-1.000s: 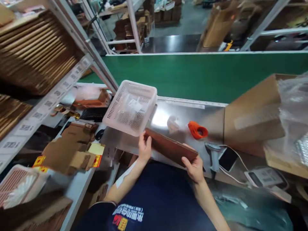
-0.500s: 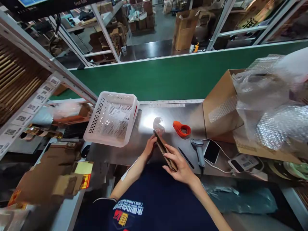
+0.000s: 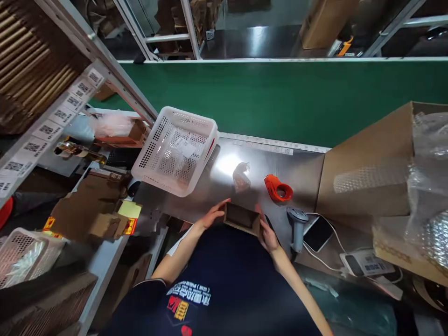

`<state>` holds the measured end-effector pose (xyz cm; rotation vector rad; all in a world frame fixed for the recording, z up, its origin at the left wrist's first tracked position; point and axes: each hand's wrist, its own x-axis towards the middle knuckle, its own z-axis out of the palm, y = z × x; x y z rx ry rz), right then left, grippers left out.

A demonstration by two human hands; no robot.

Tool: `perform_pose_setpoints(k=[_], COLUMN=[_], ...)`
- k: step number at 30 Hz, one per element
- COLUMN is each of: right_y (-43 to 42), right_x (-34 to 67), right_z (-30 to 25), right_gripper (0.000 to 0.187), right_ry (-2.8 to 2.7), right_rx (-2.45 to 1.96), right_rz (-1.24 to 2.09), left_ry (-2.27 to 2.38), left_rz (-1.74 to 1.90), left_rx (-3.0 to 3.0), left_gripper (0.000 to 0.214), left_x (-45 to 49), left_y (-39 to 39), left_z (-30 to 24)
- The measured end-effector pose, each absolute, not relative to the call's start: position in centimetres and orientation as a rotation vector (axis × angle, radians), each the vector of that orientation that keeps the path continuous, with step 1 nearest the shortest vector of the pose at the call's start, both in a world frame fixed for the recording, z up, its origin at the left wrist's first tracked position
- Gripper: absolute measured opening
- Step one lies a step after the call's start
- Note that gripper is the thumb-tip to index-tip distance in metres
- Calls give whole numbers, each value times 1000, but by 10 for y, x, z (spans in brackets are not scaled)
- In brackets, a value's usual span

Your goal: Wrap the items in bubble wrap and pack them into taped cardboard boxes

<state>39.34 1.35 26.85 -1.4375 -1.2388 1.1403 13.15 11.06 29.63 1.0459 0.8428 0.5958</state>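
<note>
A small brown cardboard box [image 3: 241, 227] is held close to my body at the front of the metal worktop, its open side facing up and its inside dark. My left hand [image 3: 213, 215] grips its left end with the fingers at the edge. On the right end my right hand [image 3: 269, 235] presses with slightly blurred fingers. Just beyond the box lies a crumpled clear plastic piece [image 3: 241, 177]. An orange tape dispenser [image 3: 278, 189] rests to its right. Close to my right hand, a dark thin stick-like thing is partly hidden.
A white perforated basket [image 3: 175, 151] stands at the left of the worktop. On the right are a grey barcode scanner [image 3: 297, 228], a phone [image 3: 318, 233] with white cables and a large carton [image 3: 367, 177] with bubble wrap. A green conveyor belt [image 3: 266, 100] runs behind.
The flat folded cardboard has been spread into an open box shape. My hands have moved apart to its two ends. The view has tilted down.
</note>
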Motion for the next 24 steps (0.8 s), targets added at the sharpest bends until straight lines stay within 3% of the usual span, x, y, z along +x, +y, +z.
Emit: perform_pose_setpoints(k=[4, 9, 12, 16, 20, 22, 24], right_y=[9, 27, 35, 29, 17, 11, 7], right_x=[401, 401, 396, 400, 429, 448, 461], right_z=[269, 268, 267, 269, 280, 289, 298], right_gripper=[62, 53, 46, 53, 34, 40, 52], right_ry=[-1063, -1115, -1118, -1161, -1600, -1865, -2062], right_rx=[-1415, -1505, -1544, -1577, -1503, -1431, -1388], right_rz=[1368, 1234, 1206, 968, 821, 837, 860], left_ry=[905, 918, 1007, 981, 885, 843, 819], left_rz=[603, 488, 497, 523, 451, 384, 304], left_rx=[1041, 1205, 1392, 1588, 1716, 1793, 1872], left_gripper=[73, 84, 79, 73, 50, 39, 43], left_x=[136, 152, 165, 169, 148, 134, 122], left_y=[114, 117, 115, 115, 124, 130, 134], left_z=[291, 296, 297, 298, 305, 313, 322])
